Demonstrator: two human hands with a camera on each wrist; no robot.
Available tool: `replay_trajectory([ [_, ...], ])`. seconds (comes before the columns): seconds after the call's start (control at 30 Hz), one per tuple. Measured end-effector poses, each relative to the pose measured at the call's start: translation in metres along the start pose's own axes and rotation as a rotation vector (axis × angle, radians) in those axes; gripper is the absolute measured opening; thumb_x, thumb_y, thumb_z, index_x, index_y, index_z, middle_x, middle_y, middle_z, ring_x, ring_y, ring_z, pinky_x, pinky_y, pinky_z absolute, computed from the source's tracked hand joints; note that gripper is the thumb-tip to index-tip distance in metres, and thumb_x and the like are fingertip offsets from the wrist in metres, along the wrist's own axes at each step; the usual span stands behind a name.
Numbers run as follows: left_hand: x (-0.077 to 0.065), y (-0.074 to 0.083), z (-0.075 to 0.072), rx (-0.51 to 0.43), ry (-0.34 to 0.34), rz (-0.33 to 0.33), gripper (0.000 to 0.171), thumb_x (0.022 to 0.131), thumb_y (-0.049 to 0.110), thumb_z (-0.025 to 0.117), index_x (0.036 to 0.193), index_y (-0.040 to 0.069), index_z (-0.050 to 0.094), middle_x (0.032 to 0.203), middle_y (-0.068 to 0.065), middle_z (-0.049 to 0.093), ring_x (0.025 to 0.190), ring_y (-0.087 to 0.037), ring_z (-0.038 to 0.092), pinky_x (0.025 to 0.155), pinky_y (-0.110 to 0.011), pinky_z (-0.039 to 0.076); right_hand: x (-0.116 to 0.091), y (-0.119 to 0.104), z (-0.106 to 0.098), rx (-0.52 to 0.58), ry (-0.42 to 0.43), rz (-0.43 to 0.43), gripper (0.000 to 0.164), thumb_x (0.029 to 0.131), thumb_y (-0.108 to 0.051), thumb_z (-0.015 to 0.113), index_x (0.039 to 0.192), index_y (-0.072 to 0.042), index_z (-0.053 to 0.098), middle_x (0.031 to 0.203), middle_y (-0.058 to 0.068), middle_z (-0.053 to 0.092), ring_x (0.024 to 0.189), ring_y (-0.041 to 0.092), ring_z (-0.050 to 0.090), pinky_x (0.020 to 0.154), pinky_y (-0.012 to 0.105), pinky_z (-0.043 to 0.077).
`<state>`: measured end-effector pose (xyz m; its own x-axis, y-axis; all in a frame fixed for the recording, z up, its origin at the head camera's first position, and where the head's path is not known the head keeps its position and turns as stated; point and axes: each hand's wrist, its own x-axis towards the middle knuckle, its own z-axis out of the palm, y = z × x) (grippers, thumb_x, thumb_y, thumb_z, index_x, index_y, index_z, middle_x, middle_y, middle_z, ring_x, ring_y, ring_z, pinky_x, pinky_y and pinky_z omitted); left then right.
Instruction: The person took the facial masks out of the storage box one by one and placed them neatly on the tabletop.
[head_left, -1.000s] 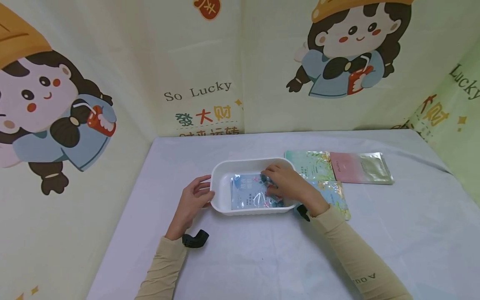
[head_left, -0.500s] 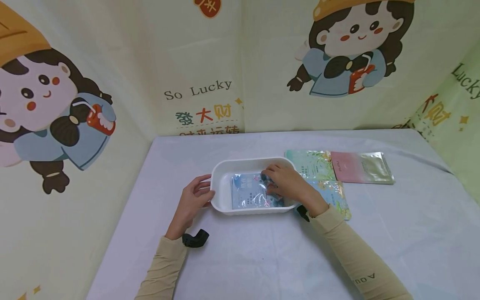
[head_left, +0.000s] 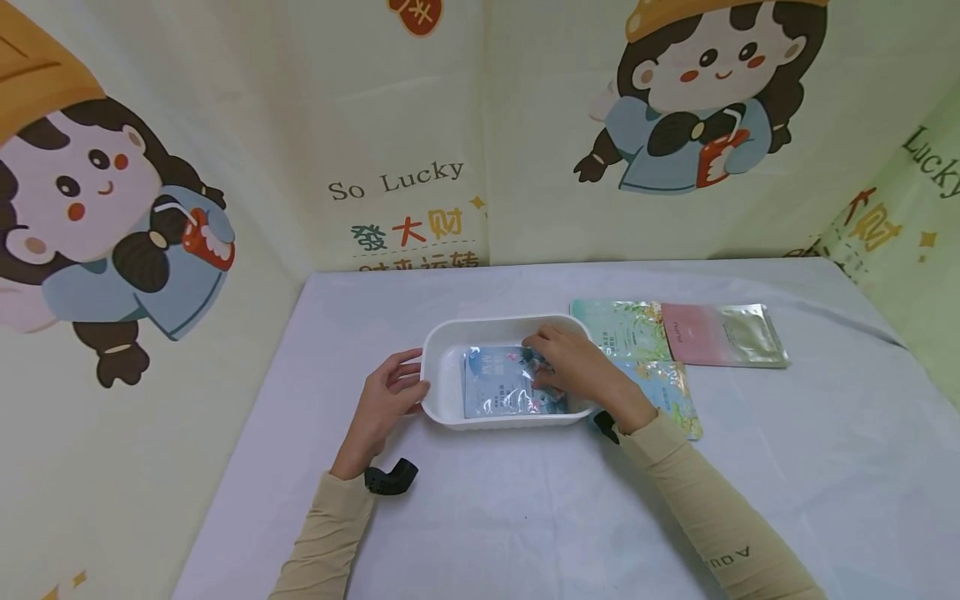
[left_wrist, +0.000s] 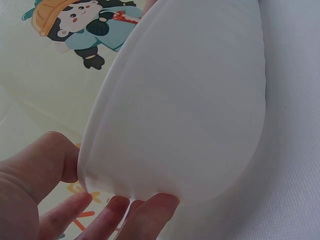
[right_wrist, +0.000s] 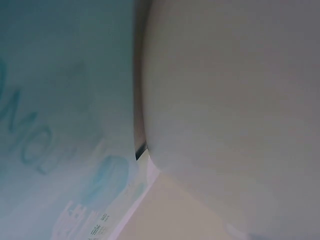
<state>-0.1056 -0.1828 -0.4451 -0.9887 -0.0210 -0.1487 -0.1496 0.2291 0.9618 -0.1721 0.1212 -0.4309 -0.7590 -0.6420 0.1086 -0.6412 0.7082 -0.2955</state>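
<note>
A white plastic tray (head_left: 442,408) stands on the covered table. My left hand (head_left: 378,404) holds its left end, thumb at the rim and fingers against the outer wall (left_wrist: 170,115). Inside the tray lies a glossy light-blue sheet mask sachet (head_left: 495,387) with dark floral print. My right hand (head_left: 581,367) reaches over the tray's right side, its curled fingers and thumb gripping the sachet's right part; the fingertips are partly hidden. In the right wrist view, the tray's wall (right_wrist: 235,100) fills the right half and that hand is out of sight.
Right of the tray lie a green sachet (head_left: 622,325), a pink and silver sachet (head_left: 720,336) and a blue-yellow sachet (head_left: 667,387), partly under my right wrist. A white cloth (head_left: 495,517) covers the table. A printed curtain (head_left: 525,125) hangs behind.
Both hands and the tray stay in place. The sachet's print by my right hand looks slightly different, with more dark pattern showing. The curtain at left has shifted a little to the right.
</note>
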Motion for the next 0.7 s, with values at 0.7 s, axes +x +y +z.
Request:
replay_trajectory([
  [0.7, 0.0015, -0.0007, -0.0008, -0.002, -0.01, 0.015, 0.052, 0.09, 0.011, 0.069, 0.139, 0.018, 0.053, 0.133, -0.013, 0.061, 0.116, -0.031, 0.063, 0.075, -0.038, 0.061, 0.0037, 0.0016, -0.0032, 0.141, 0.099, 0.058, 0.02, 0.086, 0.002, 0.073, 0.106, -0.001, 0.072, 0.101, 0.01, 0.071, 0.095, 0.025, 0.067, 0.084, 0.039, 0.056],
])
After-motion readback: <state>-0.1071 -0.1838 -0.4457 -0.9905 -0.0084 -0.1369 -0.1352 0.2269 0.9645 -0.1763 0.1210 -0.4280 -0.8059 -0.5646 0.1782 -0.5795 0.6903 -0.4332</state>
